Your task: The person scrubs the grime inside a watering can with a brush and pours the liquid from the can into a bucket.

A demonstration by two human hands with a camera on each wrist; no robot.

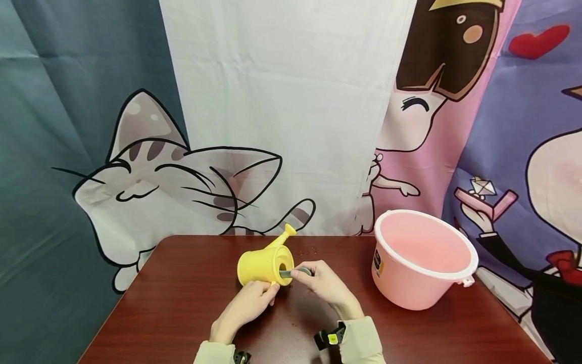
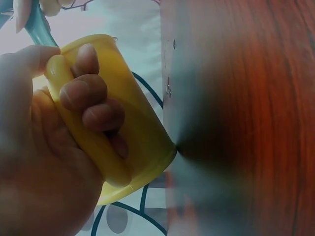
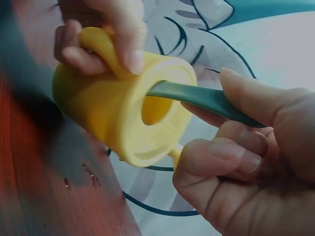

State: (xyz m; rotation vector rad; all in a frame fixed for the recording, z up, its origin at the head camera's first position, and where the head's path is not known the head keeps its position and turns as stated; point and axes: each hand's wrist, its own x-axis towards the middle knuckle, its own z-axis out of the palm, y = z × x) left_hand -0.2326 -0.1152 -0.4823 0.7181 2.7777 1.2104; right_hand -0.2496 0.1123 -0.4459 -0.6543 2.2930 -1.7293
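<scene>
A yellow watering can (image 1: 256, 268) is tilted over the table, its round top opening turned toward the right hand and its spout pointing up and away. My left hand (image 1: 249, 305) grips the can's handle, fingers wrapped round it in the left wrist view. With thumb and fingers, my right hand (image 1: 328, 289) pinches a green-handled tool (image 3: 197, 96). The tool's far end goes into the can's opening and is hidden inside, so I cannot tell its kind. In the left wrist view, the can's lower rim (image 2: 170, 152) appears right at the tabletop.
A pink bucket (image 1: 411, 290) with a white rim stands at the right of the brown wooden table (image 1: 173, 303). Small water drops (image 3: 91, 174) lie on the tabletop near the can. Behind the table hangs a printed cloth (image 1: 282, 101) with cartoon figures.
</scene>
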